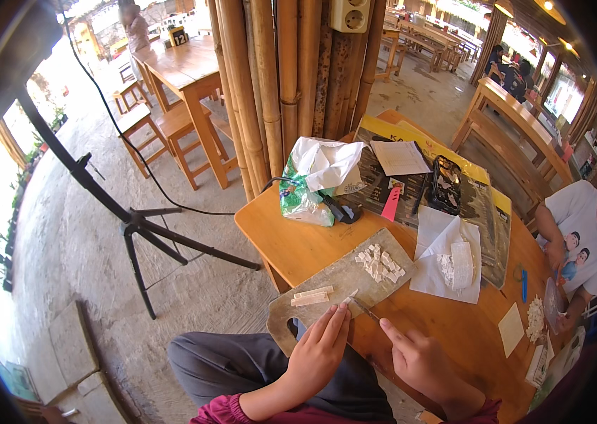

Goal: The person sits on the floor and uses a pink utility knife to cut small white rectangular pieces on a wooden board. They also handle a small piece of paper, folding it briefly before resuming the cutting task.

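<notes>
A worn wooden cutting board [330, 278] with a handle hole lies at the table's near edge, partly above my lap. My left hand [319, 336] rests over its near end, fingertips holding down a thin pale strip [352, 294]. In my right hand [417, 355] is a small knife [366, 309], its blade meeting the strip beside my left fingertips and its handle mostly hidden by my fingers. Several longer pale strips [312, 296] lie side by side on the board's left part. Towards the far right corner sits a pile of small cut pieces [380, 263].
White paper [425, 283] right of the board carries more pieces and a pale textured band [461, 265]. Behind are a tissue pack [306, 204], black plug [343, 211], phone [446, 184] and laminated sheets [481, 222]. Another person [576, 238] works at right; a tripod [131, 220] stands left.
</notes>
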The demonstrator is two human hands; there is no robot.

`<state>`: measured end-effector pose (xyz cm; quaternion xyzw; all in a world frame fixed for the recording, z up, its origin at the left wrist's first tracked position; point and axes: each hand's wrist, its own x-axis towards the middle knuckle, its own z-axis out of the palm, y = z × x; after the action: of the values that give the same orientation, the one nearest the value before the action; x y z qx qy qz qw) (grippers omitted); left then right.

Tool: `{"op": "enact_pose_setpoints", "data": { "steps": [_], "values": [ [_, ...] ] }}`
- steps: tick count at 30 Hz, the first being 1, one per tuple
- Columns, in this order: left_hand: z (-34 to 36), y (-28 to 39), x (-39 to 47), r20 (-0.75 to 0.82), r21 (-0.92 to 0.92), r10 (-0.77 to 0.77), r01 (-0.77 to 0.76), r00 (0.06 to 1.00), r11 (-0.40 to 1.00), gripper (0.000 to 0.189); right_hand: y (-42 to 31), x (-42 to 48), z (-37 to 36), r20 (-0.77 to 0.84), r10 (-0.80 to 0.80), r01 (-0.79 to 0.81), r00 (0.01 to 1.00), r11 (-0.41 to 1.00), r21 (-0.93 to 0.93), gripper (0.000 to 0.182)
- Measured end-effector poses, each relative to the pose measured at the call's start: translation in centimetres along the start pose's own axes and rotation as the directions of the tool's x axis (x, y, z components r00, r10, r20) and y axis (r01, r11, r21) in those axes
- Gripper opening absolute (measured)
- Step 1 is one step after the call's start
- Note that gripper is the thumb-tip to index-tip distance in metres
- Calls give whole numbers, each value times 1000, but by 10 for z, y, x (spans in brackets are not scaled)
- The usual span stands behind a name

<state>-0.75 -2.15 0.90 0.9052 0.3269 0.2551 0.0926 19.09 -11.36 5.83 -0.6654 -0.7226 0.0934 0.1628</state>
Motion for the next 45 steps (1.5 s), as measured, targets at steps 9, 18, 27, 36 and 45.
{"op": "enact_pose_setpoints", "data": {
  "steps": [9, 18, 27, 36, 45],
  "values": [
    [-3, 0, 0, -17, -18, -2, 2, 1000, 1000, 48, 0, -6, -1, -18, -6, 6, 1000, 1000, 10, 54],
    [-7, -6, -4, -38, -111, -84, 79, 996, 991, 47, -5, -4, -2, -26, -22, 22, 999, 1000, 11, 55],
    [-6, -6, -3, -45, -31, -46, 44, 998, 999, 44, -4, -4, 2, 6, -12, 12, 1000, 1000, -2, 55],
    [-5, -6, -2, -52, -53, -57, 54, 997, 997, 46, -5, -2, 3, 6, -40, 40, 999, 999, -23, 55],
    [-5, -6, -5, -62, -42, -78, 76, 995, 996, 47, -6, -3, -3, -13, -32, 32, 999, 999, 10, 55]
  ]
}}
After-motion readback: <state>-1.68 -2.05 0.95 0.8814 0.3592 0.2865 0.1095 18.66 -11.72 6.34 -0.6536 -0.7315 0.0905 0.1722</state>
